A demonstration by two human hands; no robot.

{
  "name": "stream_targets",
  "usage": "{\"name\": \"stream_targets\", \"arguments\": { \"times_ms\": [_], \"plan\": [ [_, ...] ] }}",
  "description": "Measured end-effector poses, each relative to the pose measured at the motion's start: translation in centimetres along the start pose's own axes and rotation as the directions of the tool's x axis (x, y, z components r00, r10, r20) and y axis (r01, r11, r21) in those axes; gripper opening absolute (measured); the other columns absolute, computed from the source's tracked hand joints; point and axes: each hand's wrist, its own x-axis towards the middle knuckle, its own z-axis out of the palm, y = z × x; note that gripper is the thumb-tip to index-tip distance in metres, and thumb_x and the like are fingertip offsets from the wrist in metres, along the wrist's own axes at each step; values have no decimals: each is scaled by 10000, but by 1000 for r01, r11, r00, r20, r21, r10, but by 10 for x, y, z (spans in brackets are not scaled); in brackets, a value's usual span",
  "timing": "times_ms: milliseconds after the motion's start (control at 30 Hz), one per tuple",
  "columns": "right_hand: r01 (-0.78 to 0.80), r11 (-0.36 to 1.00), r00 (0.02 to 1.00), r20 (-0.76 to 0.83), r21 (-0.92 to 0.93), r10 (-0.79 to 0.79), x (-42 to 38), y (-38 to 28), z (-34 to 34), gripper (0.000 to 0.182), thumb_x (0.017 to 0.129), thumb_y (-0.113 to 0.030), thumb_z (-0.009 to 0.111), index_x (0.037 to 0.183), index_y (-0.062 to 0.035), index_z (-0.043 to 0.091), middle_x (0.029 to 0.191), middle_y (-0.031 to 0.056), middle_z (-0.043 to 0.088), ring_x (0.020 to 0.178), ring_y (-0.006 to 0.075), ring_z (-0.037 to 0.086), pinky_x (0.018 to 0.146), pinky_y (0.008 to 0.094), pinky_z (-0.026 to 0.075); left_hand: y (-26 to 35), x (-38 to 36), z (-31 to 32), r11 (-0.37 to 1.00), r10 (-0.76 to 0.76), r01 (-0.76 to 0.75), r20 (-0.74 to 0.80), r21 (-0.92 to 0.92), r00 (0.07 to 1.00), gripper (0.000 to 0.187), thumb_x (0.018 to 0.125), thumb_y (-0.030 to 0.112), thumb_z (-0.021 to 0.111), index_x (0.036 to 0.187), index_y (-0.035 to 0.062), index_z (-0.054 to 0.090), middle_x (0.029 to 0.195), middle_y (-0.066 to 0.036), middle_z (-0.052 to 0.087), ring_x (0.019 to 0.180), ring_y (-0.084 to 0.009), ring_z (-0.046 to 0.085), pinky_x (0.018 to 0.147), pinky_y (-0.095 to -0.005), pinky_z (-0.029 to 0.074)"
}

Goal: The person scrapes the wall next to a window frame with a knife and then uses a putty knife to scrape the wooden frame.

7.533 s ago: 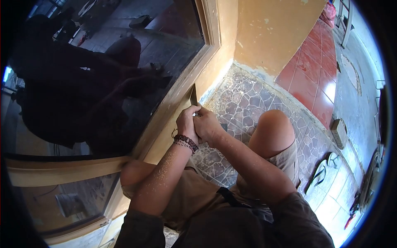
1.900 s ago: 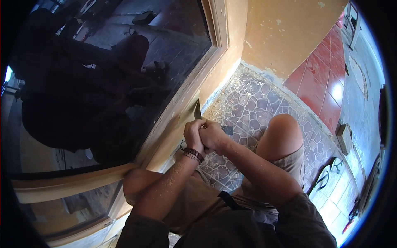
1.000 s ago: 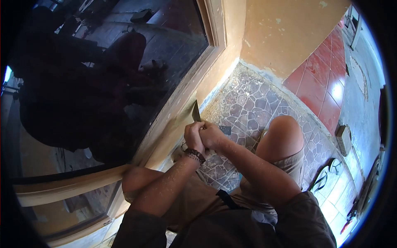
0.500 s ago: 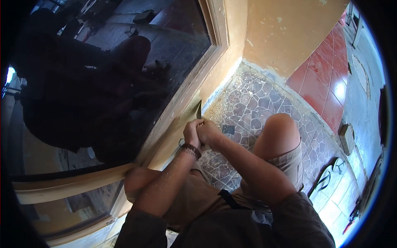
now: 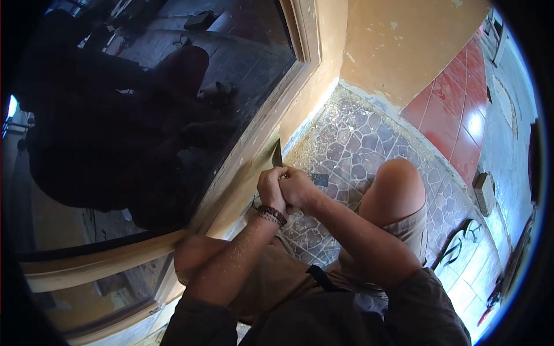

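Observation:
Both my hands are wrapped one against the other around the handle of a scraper [image 5: 277,154], its dark, pointed blade sticking out past my fingers toward the low wall [image 5: 254,168] under the window. My left hand [image 5: 270,185], with beaded bracelets at the wrist, is closed on the near side. Closed beside and partly over it is my right hand [image 5: 299,189]. The handle is hidden inside my grip. Bits of pale paint cling to my forearms. Just right of my hands, a dark flat rectangular piece [image 5: 319,180] lies on the floor.
Pale flakes litter the stone-patterned floor [image 5: 360,141] near the wall corner. A dark window pane [image 5: 144,115] in a wooden frame [image 5: 254,118] stands at left. Red tiles [image 5: 447,106], a block [image 5: 484,193] and flip-flops [image 5: 453,248] are at right. My bent knee [image 5: 398,184] is close by.
My hands and the scraper have shifted very slightly, with the right hand a little further right and lower. The grip stays closed.

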Motion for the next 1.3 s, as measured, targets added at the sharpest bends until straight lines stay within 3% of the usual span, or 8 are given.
{"name": "stream_targets", "arguments": {
  "times_ms": [167, 300, 533, 633, 733, 833, 867, 1300],
  "plan": [
    [-9, 999, 1000, 12, -47, 10, 25, 10, -3, 343, 811, -71, 482, 1142, 8, 518, 825, 160, 618, 661, 215, 609, 473, 346, 476, 17, 5, 5, 981, -195, 195, 15, 16, 981, 217, 752, 199, 594, 826, -5, 587, 790, -109, 584, 743, -223, 572, 726, -345, 463],
    [58, 998, 998, -37, -28, -59, 9, 6, 1, 355, 804, -72, 476, 1144, 24, 508, 832, 176, 620, 643, 236, 616, 481, 349, 483, -7, 19, -7, 959, 170, -192, 119, 207, 978, 210, 762, 286, 597, 729, 79, 586, 722, -60, 552, 652, -158, 534, 586, -309, 433],
    [21, 999, 1000, 7, -26, -21, 30, 9, -6, 327, 817, -98, 509, 1125, 7, 537, 818, 152, 628, 620, 213, 614, 477, 331, 476, 5, 16, 4, 980, 64, -56, -33, 193, 997, 239, 748, 273, 610, 726, 36, 589, 749, -76, 576, 681, -182, 563, 630, -313, 460],
    [17, 999, 1000, -12, -33, -18, 22, 10, -11, 295, 816, -103, 521, 1089, 3, 558, 784, 144, 630, 597, 208, 612, 465, 329, 470, -4, 13, 6, 989, -123, 122, -12, -80, 992, 233, 704, 182, 623, 820, -16, 581, 821, -125, 596, 758, -237, 577, 706, -345, 467],
    [39, 996, 999, -19, -82, -41, 20, 14, -8, 280, 808, -126, 543, 1058, -2, 571, 771, 142, 635, 559, 208, 610, 438, 329, 456, 17, -14, 15, 997, 34, -31, -41, 64, 999, 247, 707, 179, 621, 848, -17, 569, 826, -132, 595, 761, -237, 576, 700, -346, 469],
    [-37, 998, 999, 21, -50, 38, 39, 16, -19, 295, 813, -143, 555, 1076, -10, 566, 766, 139, 635, 544, 207, 606, 429, 325, 449, 4, 8, 23, 994, -82, 88, -110, 56, 991, 206, 747, 243, 612, 751, 42, 567, 697, -75, 545, 646, -192, 555, 566, -314, 445],
    [-37, 993, 999, 11, -108, 39, 46, 24, -22, 289, 823, -143, 552, 1079, -11, 560, 745, 131, 628, 532, 200, 598, 428, 324, 446, -3, 15, 17, 986, -158, 160, -56, 41, 986, 248, 721, 180, 610, 868, -7, 538, 827, -128, 578, 747, -228, 571, 687, -340, 477],
    [21, 999, 999, 50, -44, -18, 10, 5, -16, 241, 813, -116, 559, 1038, -27, 561, 774, 98, 621, 584, 177, 598, 451, 308, 460, 18, -22, 26, 1000, -5, 7, -84, 26, 996, 284, 721, 183, 608, 900, -21, 524, 846, -130, 575, 771, -234, 570, 719, -336, 471]
  ]
}}
